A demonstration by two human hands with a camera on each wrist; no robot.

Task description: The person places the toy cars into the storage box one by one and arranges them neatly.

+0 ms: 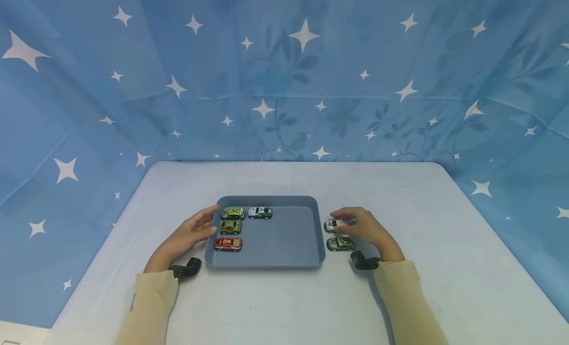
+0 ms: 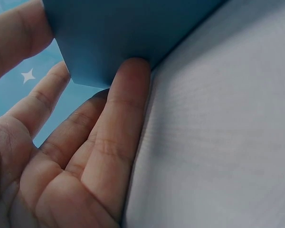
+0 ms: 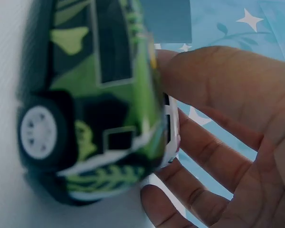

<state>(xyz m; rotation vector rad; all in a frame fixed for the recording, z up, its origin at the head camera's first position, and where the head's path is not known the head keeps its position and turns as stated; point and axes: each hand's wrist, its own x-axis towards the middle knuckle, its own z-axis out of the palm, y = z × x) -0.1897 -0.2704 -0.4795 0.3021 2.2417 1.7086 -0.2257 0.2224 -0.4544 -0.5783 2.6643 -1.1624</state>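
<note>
A grey-blue tray (image 1: pixel 280 263) lies on the table, with several small toy cars along its left side. My left hand (image 1: pixel 195 231) is at the tray's left wall, thumb and fingers spread apart. In the left wrist view the fingertips (image 2: pixel 133 71) touch the outside of the tray wall (image 2: pixel 99 42). Right of the tray, my right hand (image 1: pixel 362 227) pinches a white toy car (image 1: pixel 331 226) between thumb and fingers. A green camouflage toy car (image 1: pixel 340 244) sits just in front of it; in the right wrist view this camouflage car (image 3: pixel 99 99) hides most of the white one.
Inside the tray are a yellow-green car (image 1: pixel 233 213), a white-and-green car (image 1: pixel 260 213), an olive car (image 1: pixel 230 227) and a red car (image 1: pixel 228 244). The white table (image 1: pixel 284 305) ends at a blue star-patterned curtain (image 1: pixel 284 127). Each wrist carries a black camera.
</note>
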